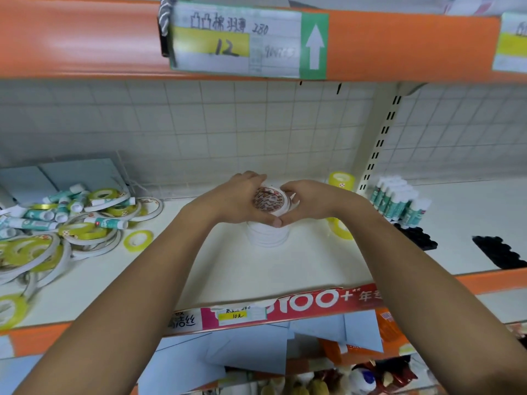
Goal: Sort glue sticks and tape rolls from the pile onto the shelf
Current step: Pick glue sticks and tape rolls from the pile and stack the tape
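A stack of white tape rolls [267, 236] stands mid-shelf, its top roll [269, 199] showing a red-patterned core. My left hand [238, 199] and my right hand [310, 199] curl round that top roll from both sides, thumbs meeting in front. At the left lies the mixed pile [65, 223] of yellow tape rolls, white tape rolls and teal-labelled glue sticks. Sorted glue sticks [399, 199] stand upright in rows at the right. Yellow tape rolls [341, 181] stand behind my right wrist, another one [342, 228] beside it.
An orange shelf beam [99, 41] with a price label [245, 41] hangs overhead. A slotted upright post [376, 143] divides the back wall. Black trays [499, 253] lie at the right. The shelf's front edge [285, 306] carries a red strip; blue envelopes lie below.
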`<state>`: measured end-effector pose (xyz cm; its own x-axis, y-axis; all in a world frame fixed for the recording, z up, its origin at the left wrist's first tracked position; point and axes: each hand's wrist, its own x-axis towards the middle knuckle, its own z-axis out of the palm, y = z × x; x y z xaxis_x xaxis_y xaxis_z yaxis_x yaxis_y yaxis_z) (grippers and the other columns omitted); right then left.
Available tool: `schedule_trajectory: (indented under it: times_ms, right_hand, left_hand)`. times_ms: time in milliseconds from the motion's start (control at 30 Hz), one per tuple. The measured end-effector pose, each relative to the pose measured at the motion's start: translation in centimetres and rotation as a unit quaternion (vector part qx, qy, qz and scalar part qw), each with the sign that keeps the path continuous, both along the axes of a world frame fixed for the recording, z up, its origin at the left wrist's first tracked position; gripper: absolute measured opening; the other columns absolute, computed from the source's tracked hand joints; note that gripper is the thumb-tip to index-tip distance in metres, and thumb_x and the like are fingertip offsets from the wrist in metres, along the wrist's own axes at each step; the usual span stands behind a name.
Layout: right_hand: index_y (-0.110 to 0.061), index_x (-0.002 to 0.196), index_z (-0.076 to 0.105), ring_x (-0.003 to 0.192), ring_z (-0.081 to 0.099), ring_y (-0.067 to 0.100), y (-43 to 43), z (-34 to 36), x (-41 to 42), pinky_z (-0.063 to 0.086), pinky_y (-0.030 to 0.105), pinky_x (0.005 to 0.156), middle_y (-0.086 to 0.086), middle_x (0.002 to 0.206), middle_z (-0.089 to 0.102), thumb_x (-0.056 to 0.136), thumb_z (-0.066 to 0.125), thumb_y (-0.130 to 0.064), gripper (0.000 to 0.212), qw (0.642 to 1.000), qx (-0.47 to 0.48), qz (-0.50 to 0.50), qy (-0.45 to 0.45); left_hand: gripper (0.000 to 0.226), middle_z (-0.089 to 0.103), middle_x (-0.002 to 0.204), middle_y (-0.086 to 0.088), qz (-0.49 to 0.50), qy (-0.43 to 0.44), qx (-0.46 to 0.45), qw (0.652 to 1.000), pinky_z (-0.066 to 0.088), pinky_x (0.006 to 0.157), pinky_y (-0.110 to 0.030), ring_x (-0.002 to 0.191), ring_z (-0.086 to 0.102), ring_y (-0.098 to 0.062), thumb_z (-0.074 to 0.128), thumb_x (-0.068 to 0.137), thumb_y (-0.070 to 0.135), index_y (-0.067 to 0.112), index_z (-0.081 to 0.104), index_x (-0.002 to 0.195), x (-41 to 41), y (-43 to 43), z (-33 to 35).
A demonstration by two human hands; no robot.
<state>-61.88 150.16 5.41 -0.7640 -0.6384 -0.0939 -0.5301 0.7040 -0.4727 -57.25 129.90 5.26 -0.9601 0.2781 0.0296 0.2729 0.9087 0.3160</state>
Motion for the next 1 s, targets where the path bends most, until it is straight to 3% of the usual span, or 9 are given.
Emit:
schedule_trajectory:
  times_ms: [100, 133, 433, 567, 767, 900, 1000]
  right_hand:
    - [-0.017, 0.103, 0.064, 0.094, 0.063, 0.022, -0.3, 0.4, -0.2, 0.051, 0.041, 0.084, 0.004, 0.104, 0.069, 0.062, 0.083, -0.058, 0.061, 1.000, 0.018, -0.002, -0.006]
    - [-0.016, 0.104, 0.065, 0.095, 0.063, 0.024, -0.4, 0.5, -0.4, 0.051, 0.042, 0.085, 0.006, 0.105, 0.069, 0.061, 0.083, -0.058, 0.062, 1.000, 0.021, -0.002, -0.010]
    - [-0.024, 0.097, 0.071, 0.089, 0.067, 0.017, -0.7, 1.2, -1.2, 0.054, 0.034, 0.078, -0.003, 0.093, 0.074, 0.059, 0.088, -0.047, 0.047, 0.999, 0.037, 0.000, -0.039]
    - [-0.023, 0.093, 0.071, 0.088, 0.068, 0.022, -1.3, 1.3, -1.5, 0.055, 0.039, 0.078, 0.002, 0.092, 0.073, 0.056, 0.087, -0.052, 0.050, 0.996, 0.081, 0.006, -0.024]
    - [-0.024, 0.093, 0.067, 0.085, 0.067, 0.018, -1.1, 1.1, -1.7, 0.055, 0.041, 0.079, -0.002, 0.090, 0.072, 0.049, 0.088, -0.056, 0.058, 0.997, 0.076, -0.011, 0.000]
    - [-0.025, 0.097, 0.071, 0.090, 0.068, 0.017, -1.0, 1.1, -1.6, 0.055, 0.043, 0.087, -0.004, 0.093, 0.074, 0.053, 0.089, -0.052, 0.055, 0.997, 0.062, 0.021, -0.039]
    - [-0.025, 0.098, 0.071, 0.092, 0.068, 0.015, -1.2, 1.4, -1.7, 0.055, 0.040, 0.089, -0.005, 0.095, 0.074, 0.051, 0.088, -0.055, 0.058, 0.996, 0.067, 0.032, -0.050]
  left_hand:
    - [0.080, 0.061, 0.102, 0.006, 0.034, -0.037, 0.029, 0.998, 0.050, 0.076, -0.034, 0.095, 0.058, -0.018, 0.076, 0.043, 0.077, 0.025, 0.055, 0.100, 0.1, -1.4, 0.0]
    - [0.077, 0.063, 0.096, 0.008, 0.040, -0.050, 0.044, 0.997, 0.052, 0.074, -0.034, 0.089, 0.061, -0.016, 0.076, 0.041, 0.078, 0.027, 0.056, 0.096, 0.1, -1.7, -0.1]
    - [0.082, 0.064, 0.090, 0.009, 0.082, -0.038, 0.068, 0.994, 0.052, 0.070, -0.033, 0.081, 0.061, -0.012, 0.078, 0.037, 0.079, 0.026, 0.059, 0.096, -0.8, -0.1, -0.4]
    - [0.084, 0.063, 0.087, 0.010, 0.079, -0.043, 0.054, 0.994, 0.047, 0.062, -0.029, 0.080, 0.060, -0.011, 0.076, 0.032, 0.082, 0.027, 0.057, 0.093, -1.0, 0.3, -0.1]
    - [0.098, 0.063, 0.087, 0.013, 0.110, 0.013, 0.030, 0.993, 0.055, 0.073, -0.036, 0.081, 0.061, -0.011, 0.069, 0.024, 0.090, 0.027, 0.056, 0.098, -0.9, 0.6, -0.5]
    - [0.098, 0.065, 0.099, 0.014, 0.089, -0.046, 0.072, 0.992, 0.054, 0.082, -0.038, 0.092, 0.062, -0.011, 0.076, 0.029, 0.081, 0.029, 0.057, 0.109, -0.7, -0.3, -0.8]
    - [0.085, 0.068, 0.095, 0.009, 0.076, -0.056, 0.080, 0.992, 0.055, 0.081, -0.039, 0.090, 0.064, -0.014, 0.080, 0.036, 0.075, 0.025, 0.064, 0.103, -0.9, -0.6, -1.0]
